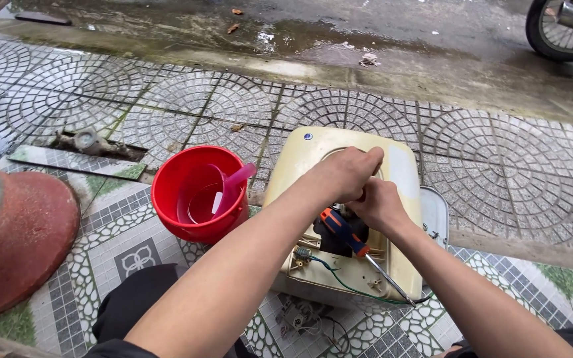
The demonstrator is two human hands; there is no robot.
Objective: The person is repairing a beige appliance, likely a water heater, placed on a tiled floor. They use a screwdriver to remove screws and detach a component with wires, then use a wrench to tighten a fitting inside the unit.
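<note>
The left hand (347, 170) is curled into a fist over the top middle of a cream appliance casing (402, 174), gripping something that the fingers hide. The right hand (377, 204) is closed just below it, touching it, and what it grips cannot be made out. A screwdriver (347, 233) with an orange and blue handle lies across the open lower part of the casing, its shaft pointing toward the near right corner beside a green wire (339, 282). The casing lies on the patterned tiled floor (499, 152). Just left of it stands a red bucket (167, 192) with a pink scoop (230, 189) inside.
</note>
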